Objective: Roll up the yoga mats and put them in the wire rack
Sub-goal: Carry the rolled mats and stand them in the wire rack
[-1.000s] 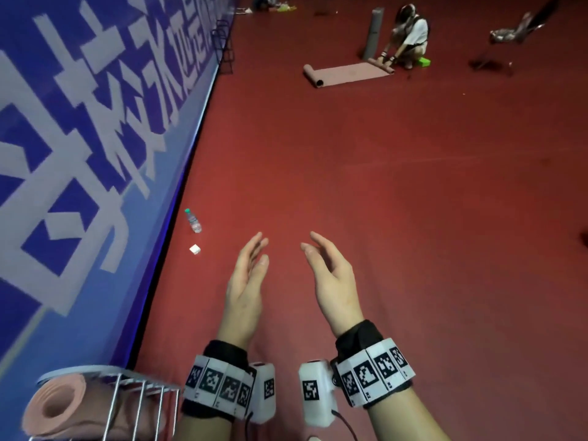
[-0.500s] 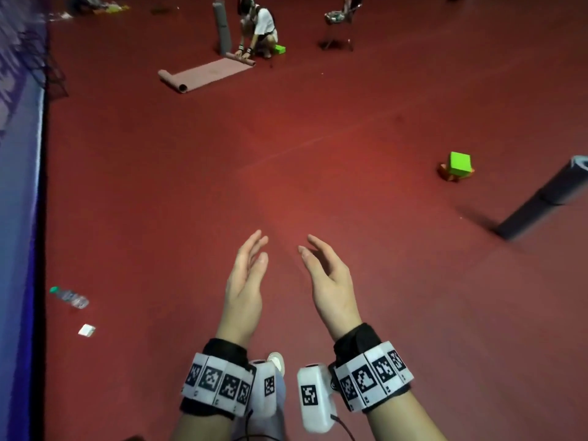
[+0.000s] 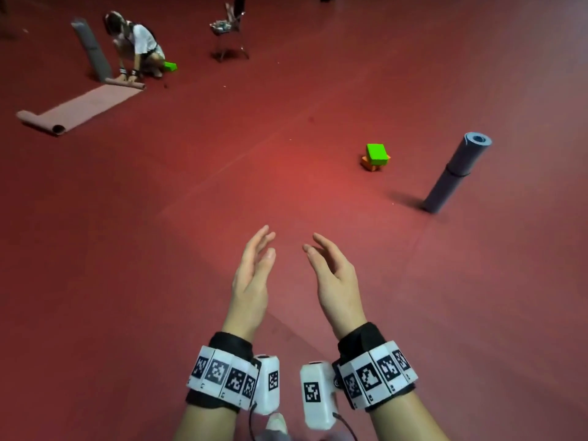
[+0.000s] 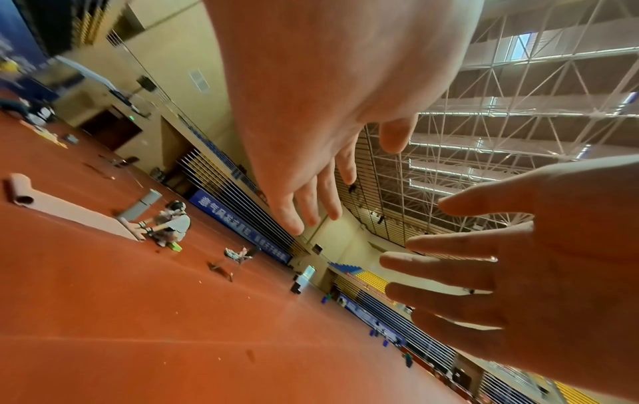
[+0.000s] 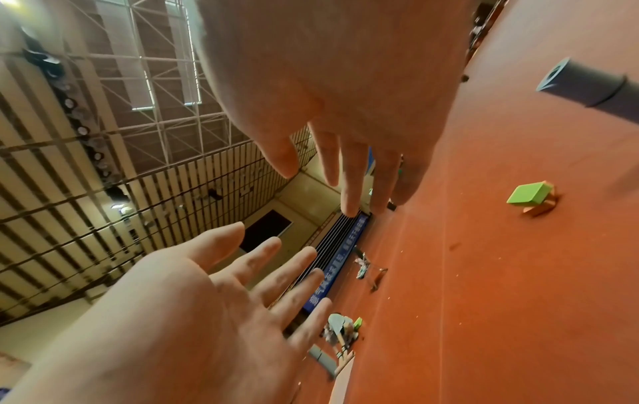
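We hold our left hand (image 3: pixel 253 275) and right hand (image 3: pixel 334 278) out in front of us, palms facing, fingers straight and relaxed, gripping nothing. A grey rolled mat (image 3: pixel 455 173) stands on end on the red floor (image 3: pixel 191 218) ahead to our right, well apart from both hands. Left of it lies a green block (image 3: pixel 377 154). Far off to the left, a kneeling person (image 3: pixel 136 49) rolls a pink mat (image 3: pixel 86 106) flat on the floor.

Green block (image 3: pixel 376 153) stacked on orange block (image 3: pixel 369 164), mid red floor (image 3: pixel 191 233). Far back: metal chair (image 3: pixel 229 33), kneeling person (image 3: pixel 137 47), second green block (image 3: pixel 170 66).
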The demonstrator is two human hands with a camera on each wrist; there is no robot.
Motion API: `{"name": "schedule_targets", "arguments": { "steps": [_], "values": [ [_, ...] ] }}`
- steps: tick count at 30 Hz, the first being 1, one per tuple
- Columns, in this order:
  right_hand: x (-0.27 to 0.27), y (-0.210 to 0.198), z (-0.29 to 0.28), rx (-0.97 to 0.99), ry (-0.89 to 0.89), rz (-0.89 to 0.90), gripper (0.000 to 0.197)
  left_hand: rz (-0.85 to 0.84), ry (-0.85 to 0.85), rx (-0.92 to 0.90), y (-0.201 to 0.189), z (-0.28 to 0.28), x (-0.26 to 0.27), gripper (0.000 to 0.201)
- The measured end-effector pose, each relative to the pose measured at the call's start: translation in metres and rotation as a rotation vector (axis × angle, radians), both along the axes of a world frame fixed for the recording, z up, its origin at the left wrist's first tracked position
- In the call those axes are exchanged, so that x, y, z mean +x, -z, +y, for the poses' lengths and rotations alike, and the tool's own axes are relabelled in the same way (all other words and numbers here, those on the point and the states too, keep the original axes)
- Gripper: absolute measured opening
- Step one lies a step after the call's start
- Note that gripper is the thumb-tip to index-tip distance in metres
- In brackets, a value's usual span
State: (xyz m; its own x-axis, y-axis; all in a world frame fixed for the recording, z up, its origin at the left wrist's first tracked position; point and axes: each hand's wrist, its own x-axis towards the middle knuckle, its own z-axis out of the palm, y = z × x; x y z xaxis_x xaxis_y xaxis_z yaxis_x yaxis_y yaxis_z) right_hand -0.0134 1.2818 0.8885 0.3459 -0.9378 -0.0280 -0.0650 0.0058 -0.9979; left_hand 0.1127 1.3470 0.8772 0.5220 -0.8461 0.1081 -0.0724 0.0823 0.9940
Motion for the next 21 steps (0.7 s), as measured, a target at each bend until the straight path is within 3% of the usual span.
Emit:
{"name": "schedule_targets", "arguments": {
  "steps": [9, 21],
  "values": [
    [-0.04, 0.015, -0.085, 0.047, 0.267, 0.019, 0.035, 0.062, 0.251, 0.057, 0.016, -0.114, -0.028, 0.038],
    [-0.148, 0.017, -0.257, 0.018, 0.4, 0.025, 0.033, 0.094, 0.369, 0.052, 0.014, -0.3, -0.138, 0.04]
  ]
}}
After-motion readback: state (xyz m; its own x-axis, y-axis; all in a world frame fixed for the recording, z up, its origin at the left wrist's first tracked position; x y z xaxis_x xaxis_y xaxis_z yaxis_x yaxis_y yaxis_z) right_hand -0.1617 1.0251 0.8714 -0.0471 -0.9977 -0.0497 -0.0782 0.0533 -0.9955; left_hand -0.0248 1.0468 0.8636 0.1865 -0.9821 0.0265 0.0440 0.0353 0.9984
